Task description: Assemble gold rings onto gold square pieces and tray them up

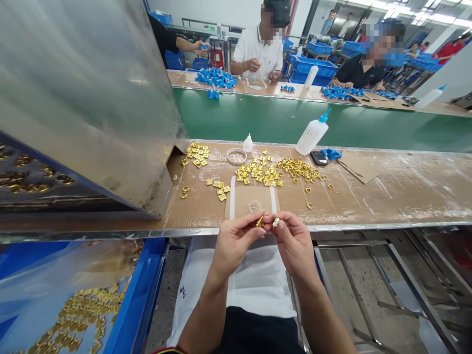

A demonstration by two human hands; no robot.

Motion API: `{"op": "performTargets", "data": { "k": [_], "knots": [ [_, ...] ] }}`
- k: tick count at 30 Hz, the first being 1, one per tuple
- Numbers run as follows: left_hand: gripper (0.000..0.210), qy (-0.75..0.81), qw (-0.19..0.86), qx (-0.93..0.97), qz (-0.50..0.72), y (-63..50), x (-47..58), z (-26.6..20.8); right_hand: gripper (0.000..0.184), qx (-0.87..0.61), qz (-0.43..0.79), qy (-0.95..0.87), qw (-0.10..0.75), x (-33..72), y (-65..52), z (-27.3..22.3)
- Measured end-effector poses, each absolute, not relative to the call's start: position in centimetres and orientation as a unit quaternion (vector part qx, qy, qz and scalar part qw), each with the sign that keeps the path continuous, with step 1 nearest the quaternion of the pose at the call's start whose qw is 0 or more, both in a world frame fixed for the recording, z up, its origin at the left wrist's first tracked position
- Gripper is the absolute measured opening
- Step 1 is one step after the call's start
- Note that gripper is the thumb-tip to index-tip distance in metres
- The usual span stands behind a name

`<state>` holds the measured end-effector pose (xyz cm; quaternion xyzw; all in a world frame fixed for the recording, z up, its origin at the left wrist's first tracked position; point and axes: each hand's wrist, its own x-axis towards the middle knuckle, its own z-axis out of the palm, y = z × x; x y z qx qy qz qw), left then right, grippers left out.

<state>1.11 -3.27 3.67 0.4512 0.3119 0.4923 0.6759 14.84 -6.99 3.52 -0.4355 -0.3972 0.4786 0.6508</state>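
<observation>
Low in the centre of the frame, I see the person's two hands meeting over the near edge of the table (405, 191). The left hand (231, 243) pinches a small gold piece (260, 221) between thumb and fingertips; the right hand (297, 243), thumb against curled fingers, grips a paler metal piece (276, 222) just beside it. Whether the two pieces touch, I can't tell. Behind the hands, a clear ring (254, 202) lies on a cardboard sheet (243, 192). Mid-frame sits a heap of gold fittings (258, 173), with gold rings (299, 168) spreading to its right. A large white bottle (311, 136) stands beyond them. Across the green belt (239, 115), at upper centre, sits a co-worker in a white shirt (258, 51).
</observation>
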Motion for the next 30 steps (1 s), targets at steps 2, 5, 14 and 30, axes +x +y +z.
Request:
{"op": "performTargets", "data": {
  "k": [2,5,14,30],
  "knots": [
    [0.034,0.300,0.687,0.444,0.492,-3.0,1.2,3.4,0.025,-0.425,0.489,-0.380,0.660,14.8,-6.7,3.3],
    [0.033,0.283,0.708,0.422,0.491,-2.4,1.2,2.9,0.022,-0.405,0.513,-0.359,0.666,14.7,-6.3,3.2],
    [0.038,0.221,0.775,0.345,0.481,-0.6,0.8,1.6,0.028,-0.451,0.493,-0.332,0.667,15.1,-5.9,3.9],
    [0.032,0.256,0.717,0.377,0.527,-0.3,1.0,1.2,0.007,-0.533,0.362,-0.444,0.623,14.2,-5.0,4.8]
  ]
}}
